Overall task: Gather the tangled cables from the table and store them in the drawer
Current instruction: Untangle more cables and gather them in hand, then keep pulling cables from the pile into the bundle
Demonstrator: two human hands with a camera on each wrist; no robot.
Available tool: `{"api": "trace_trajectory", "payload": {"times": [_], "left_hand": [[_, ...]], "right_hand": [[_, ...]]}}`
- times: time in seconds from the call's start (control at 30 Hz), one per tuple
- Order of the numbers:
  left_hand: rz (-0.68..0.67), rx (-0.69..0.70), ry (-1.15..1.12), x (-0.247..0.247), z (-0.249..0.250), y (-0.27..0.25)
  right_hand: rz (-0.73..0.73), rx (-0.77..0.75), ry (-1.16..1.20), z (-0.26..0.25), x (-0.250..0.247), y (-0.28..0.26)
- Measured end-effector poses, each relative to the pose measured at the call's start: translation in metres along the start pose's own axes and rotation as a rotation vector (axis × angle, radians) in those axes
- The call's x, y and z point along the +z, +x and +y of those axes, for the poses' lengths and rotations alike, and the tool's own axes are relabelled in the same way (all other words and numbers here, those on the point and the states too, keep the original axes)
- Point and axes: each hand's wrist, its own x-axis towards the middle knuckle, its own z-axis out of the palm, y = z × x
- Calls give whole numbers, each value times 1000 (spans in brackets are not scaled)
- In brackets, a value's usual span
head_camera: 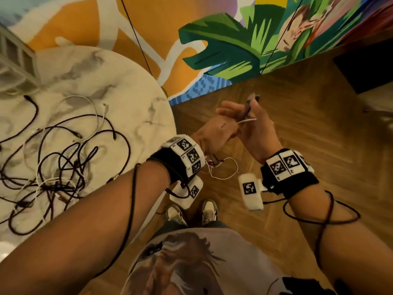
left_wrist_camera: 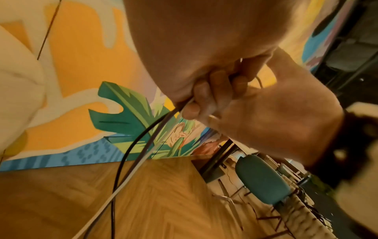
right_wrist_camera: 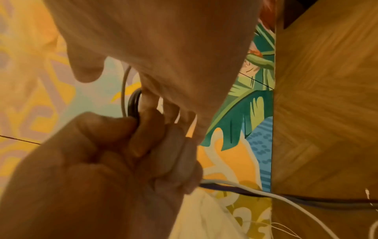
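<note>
A tangle of black and white cables [head_camera: 55,167] lies on the round marble table [head_camera: 131,99] at the left. Both hands are off the table's right edge, above the wooden floor, close together. My left hand [head_camera: 225,126] grips a dark cable and a white cable [head_camera: 247,120] in a fist; in the left wrist view the two cables [left_wrist_camera: 132,161] hang down from its curled fingers [left_wrist_camera: 204,100]. My right hand [head_camera: 254,116] pinches the same cables, with a plug end [head_camera: 253,98] sticking up above its fingers. The right wrist view shows a dark cable loop [right_wrist_camera: 134,103] between the two hands. No drawer is in view.
A painted wall [head_camera: 234,39] runs behind the table, with two thin black cords hanging down it. A white shelf unit [head_camera: 14,54] stands at the far left, a dark object [head_camera: 370,67] at the upper right. Wooden floor [head_camera: 308,135] spreads to the right; my shoes [head_camera: 191,211] show below.
</note>
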Motion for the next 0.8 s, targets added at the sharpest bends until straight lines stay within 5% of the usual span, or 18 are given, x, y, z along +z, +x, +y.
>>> {"api": "trace_trajectory", "payload": {"times": [0.1, 0.3, 0.5, 0.6, 0.8], "left_hand": [[-82, -78, 26, 9, -10, -7], [-96, -71, 215, -2, -25, -24], [465, 271, 616, -35, -5, -33], [338, 245, 843, -30, 1, -25], [241, 432, 851, -20, -23, -31]], "right_hand": [[-99, 89, -92, -7, 12, -1], [-1, 98, -294, 5, 27, 3], [-24, -30, -409, 25, 42, 5], [-59, 82, -221, 35, 54, 8], [-148, 264, -677, 57, 43, 12]]}}
